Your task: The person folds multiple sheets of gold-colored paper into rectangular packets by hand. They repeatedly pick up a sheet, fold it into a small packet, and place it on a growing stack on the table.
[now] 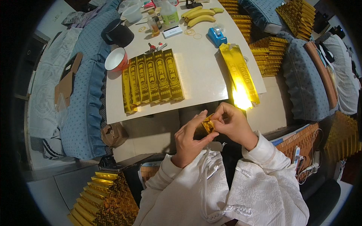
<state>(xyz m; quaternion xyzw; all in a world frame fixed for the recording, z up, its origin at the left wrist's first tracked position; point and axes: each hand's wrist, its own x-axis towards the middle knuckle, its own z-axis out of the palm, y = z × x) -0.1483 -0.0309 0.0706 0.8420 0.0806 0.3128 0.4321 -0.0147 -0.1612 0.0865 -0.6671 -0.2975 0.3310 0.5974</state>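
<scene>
Between my hands, just off the table's front edge, is a small gold foil paper piece [208,124], seen end-on. My left hand [190,135] wraps its side, thumb below and fingers above. The fingertips of my right hand [233,124] pinch its near end. Most of the piece is hidden by my hands. On the table stands a row of folded gold foil paper bars [152,77], side by side and bearing printed characters. To the right lies a stack of flat gold foil sheets [239,76], its lower end glaring and overhanging the edge.
The white table [203,76] also bears a red bowl [116,59], a black pitcher [117,32], a blue tape dispenser [217,36], bananas [199,15], rubber bands [190,32] and bottles [169,14]. Gold bar piles [268,53] rise at right, another [99,197] at lower left. Blue-covered sofas [80,113] flank the table.
</scene>
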